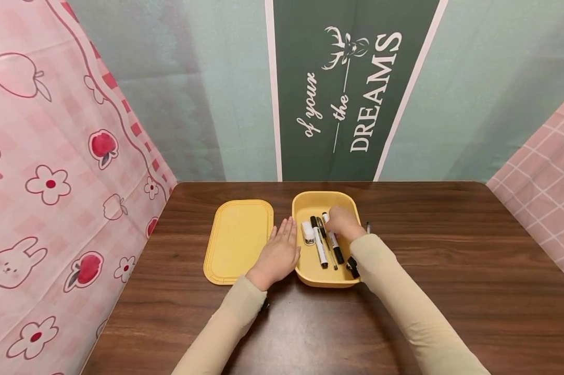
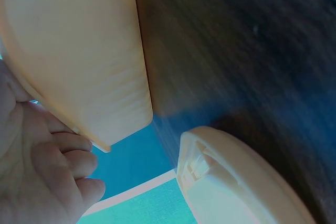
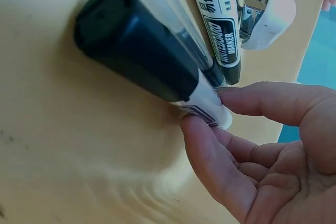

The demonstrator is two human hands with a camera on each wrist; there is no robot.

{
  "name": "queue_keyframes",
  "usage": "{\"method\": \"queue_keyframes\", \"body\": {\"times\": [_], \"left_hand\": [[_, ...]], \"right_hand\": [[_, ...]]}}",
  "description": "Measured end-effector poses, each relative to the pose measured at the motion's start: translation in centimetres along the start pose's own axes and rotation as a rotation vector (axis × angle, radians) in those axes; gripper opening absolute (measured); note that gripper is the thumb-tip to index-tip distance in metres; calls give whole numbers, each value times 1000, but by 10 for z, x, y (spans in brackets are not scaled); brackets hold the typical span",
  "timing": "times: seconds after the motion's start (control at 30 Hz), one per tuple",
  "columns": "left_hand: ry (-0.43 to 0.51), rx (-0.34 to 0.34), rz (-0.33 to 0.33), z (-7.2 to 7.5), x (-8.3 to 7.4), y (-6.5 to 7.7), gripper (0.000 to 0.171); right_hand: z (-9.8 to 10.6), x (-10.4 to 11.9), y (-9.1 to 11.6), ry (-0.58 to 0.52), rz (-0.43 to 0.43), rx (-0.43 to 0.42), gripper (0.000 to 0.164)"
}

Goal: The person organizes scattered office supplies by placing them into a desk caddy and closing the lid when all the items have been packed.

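In the head view, a yellow box [image 1: 326,284] holds two whiteboard markers, a clear-barrelled pen [image 1: 331,254] and a white stapler [image 1: 308,231]. My right hand [image 1: 343,223] reaches into it from the right. Its thumb and a finger pinch the white end of a black-capped marker [image 3: 142,45], the rightmost of the row. Beside that lie the pen and the second whiteboard marker [image 3: 218,19]. My left hand [image 1: 278,254] lies along the box's left side, fingers extended; in the left wrist view its fingers [image 2: 73,163] touch the rim.
A flat yellow lid [image 1: 239,242] lies on the brown table [image 1: 450,260], left of the box. Past the box's right rim the tip of a slim object [image 1: 368,227] shows behind the right sleeve. Printed curtains [image 1: 230,94] hang behind the table and along its sides.
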State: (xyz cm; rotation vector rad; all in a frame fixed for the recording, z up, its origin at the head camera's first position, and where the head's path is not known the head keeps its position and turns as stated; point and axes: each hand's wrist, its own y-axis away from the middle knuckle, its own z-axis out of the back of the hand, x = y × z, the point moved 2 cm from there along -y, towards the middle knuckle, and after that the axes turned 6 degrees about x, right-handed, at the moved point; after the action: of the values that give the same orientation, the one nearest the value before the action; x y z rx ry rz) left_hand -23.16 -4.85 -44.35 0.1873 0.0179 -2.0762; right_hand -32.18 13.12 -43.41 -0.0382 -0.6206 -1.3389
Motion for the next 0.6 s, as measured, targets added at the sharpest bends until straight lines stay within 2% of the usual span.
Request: {"method": "queue_keyframes", "body": {"times": [0.6], "left_hand": [[-9, 0, 1, -2, -1, -1, 60]], "right_hand": [[-4, 1, 1, 46, -7, -11, 33]]}}
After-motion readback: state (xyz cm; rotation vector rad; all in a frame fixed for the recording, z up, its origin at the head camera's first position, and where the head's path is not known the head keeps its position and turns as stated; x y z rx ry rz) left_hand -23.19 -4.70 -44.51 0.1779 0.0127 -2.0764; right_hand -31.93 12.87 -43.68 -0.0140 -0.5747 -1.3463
